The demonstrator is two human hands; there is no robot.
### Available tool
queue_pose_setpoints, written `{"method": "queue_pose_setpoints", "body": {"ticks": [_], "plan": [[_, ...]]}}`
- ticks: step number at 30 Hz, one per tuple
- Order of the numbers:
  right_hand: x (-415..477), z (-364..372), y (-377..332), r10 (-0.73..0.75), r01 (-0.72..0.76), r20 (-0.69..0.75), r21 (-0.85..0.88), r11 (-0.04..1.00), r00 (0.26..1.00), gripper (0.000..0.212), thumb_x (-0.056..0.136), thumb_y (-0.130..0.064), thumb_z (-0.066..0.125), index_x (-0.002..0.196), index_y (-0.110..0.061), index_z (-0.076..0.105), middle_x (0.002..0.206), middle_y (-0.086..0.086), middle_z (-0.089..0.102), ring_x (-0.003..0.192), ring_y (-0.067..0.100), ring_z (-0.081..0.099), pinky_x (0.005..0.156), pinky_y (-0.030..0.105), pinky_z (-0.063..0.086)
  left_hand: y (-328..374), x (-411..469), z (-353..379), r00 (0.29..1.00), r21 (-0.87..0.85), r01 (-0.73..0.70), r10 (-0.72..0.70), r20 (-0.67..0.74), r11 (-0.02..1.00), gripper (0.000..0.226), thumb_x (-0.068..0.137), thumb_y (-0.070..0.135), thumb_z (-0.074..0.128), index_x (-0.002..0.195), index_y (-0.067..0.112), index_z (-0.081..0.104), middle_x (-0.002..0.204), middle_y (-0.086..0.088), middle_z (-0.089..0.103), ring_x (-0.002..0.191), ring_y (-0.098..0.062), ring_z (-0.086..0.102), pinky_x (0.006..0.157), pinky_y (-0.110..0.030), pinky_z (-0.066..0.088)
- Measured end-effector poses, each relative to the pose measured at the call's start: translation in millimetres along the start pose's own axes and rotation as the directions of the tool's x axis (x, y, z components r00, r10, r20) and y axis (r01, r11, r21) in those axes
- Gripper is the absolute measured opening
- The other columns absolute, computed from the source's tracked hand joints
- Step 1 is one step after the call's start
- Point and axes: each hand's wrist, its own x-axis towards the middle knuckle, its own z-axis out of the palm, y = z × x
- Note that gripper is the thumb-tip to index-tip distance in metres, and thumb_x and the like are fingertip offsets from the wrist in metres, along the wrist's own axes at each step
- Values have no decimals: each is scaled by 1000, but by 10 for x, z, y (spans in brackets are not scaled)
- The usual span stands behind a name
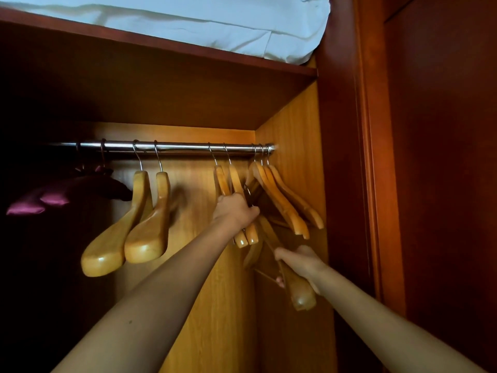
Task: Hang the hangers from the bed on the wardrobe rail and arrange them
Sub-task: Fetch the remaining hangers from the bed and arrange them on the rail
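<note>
Gripping two glossy wooden hangers (247, 237) under the chrome rail (174, 146) is the left hand (236, 208); the right hand (301, 261) holds another hanger (300, 294), seemingly stiff and light, by its shoulder

- A chrome wardrobe rail (183, 147) crosses mid-frame, its right end meeting the side panel.
- Hooked on it: purple padded hangers (53, 199) at left, two broad wooden hangers (150, 232), two slim wooden hangers (222, 181) centre, three contoured wooden hangers (282, 200) right.
- The shelf (188, 84) above carries white bedding (215, 22).
</note>
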Motion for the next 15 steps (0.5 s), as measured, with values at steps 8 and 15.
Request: {"method": "queue_pose_setpoints", "body": {"ticks": [8, 15], "plan": [[-32, 25, 332, 39, -41, -15, -85, 996, 999, 18, 82, -17, 65, 87, -2, 55, 61, 14, 66, 52, 26, 65, 60, 39, 58, -15, -29, -15, 994, 6, 53, -53, 97, 999, 42, 87, 47, 54, 107, 12, 62, 116, -14, 60, 96, -24, 62, 71, -30, 49], [-93, 128, 492, 76, -73, 19, -132, 989, 997, 16, 80, -17, 63, 85, -4, 56, 59, 12, 66, 46, 23, 64, 47, 29, 54, -29, -123, -9, 977, -89, 68, -49, 205, 994, 61, 95, 50, 38, 144, 17, 26, 134, -12, 51, 119, -31, 54, 99, -42, 45]]}}
